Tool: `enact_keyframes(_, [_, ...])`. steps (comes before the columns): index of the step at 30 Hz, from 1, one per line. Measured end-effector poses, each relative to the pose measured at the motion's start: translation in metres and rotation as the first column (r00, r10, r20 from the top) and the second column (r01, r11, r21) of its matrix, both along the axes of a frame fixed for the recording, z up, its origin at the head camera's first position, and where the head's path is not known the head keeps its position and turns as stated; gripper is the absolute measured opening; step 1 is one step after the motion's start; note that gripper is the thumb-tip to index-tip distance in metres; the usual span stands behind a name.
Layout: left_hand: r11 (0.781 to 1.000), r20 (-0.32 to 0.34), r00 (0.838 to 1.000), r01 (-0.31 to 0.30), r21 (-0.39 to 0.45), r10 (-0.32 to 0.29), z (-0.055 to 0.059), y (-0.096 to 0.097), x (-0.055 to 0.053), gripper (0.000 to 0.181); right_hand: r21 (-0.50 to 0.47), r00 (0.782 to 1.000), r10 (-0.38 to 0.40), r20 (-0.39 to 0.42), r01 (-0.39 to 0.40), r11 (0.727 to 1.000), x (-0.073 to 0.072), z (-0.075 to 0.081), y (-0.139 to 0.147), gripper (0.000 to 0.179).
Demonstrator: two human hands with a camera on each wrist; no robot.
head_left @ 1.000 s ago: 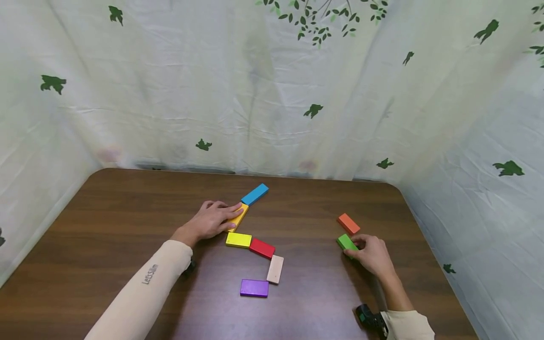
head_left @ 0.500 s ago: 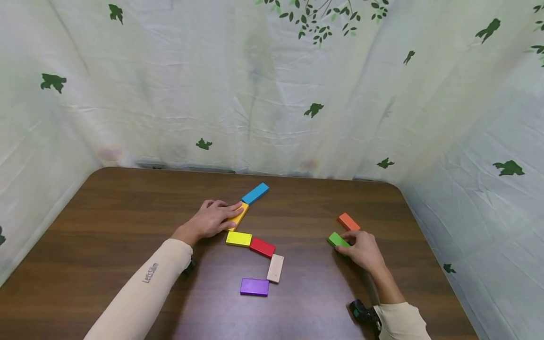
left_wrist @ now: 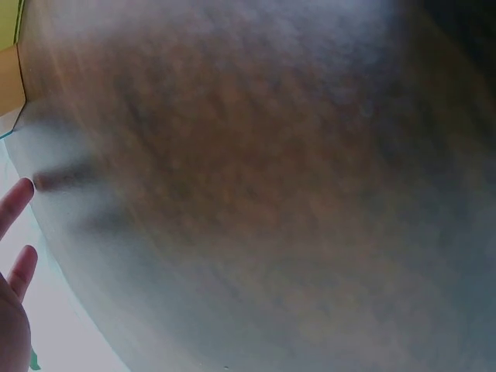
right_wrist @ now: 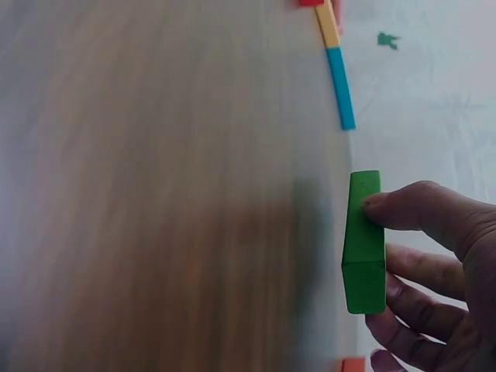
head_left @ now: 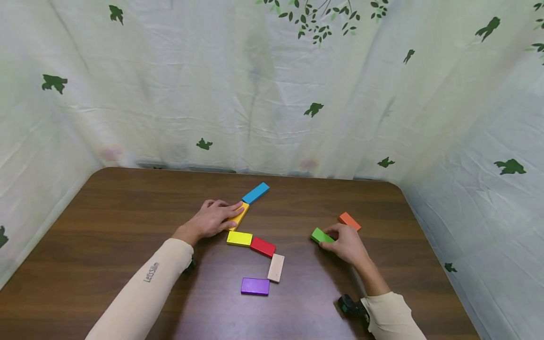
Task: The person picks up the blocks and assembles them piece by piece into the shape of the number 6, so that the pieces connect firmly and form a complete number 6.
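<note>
My right hand [head_left: 347, 245] pinches a green wooden block [head_left: 321, 235] between thumb and fingers, over the right part of the table. In the right wrist view, the thumb presses one side of that green block [right_wrist: 364, 240] and the fingers lie behind it. My left hand [head_left: 209, 219] rests on an orange-yellow block [head_left: 241, 216], its fingers stretched out across the top. A blue block [head_left: 256, 193] adjoins the far end of that one, and a yellow block [head_left: 239, 239] lies at its near end. Two spread fingers [left_wrist: 22, 267] show at the left wrist view's edge.
From the yellow block, a red block [head_left: 263, 247], a plain wood block [head_left: 276, 268] and a purple block [head_left: 255, 286] continue a zigzag line. An orange block [head_left: 350, 220] lies behind my right hand. A pale curtain [head_left: 170, 94] hangs behind the brown table [head_left: 127, 203].
My right hand has carried the green block leftward, away from the orange block. My left hand and the row of blocks stay where they were.
</note>
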State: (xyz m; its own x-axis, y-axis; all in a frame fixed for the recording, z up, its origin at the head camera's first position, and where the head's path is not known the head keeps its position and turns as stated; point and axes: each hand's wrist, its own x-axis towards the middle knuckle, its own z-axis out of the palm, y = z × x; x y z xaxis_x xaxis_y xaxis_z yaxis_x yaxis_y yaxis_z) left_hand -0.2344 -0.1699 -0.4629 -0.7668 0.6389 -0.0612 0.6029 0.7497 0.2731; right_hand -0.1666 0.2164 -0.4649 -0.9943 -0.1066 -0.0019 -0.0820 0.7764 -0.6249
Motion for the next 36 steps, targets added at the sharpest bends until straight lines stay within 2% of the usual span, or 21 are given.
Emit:
enact_keyframes(12, [1.0,-0.005,1.0,-0.006,-0.007,0.006,0.002,0.0,-0.001,0.055,-0.017,0.997,0.054,-0.057,-0.055,0.998,-0.006,0.01,-0.038,0.026])
enact_keyframes(19, [1.0,0.01,1.0,-0.007,0.01,0.007,0.001,0.001,0.0,0.055,-0.021,0.995,0.073,-0.061,-0.074,0.997,0.0,0.016,-0.06,0.024])
enact_keyframes(36, [1.0,-0.002,1.0,-0.008,-0.005,0.008,0.001,0.0,0.001,0.054,-0.02,0.977,0.206,-0.055,-0.207,0.978,0.015,0.024,-0.112,0.025])
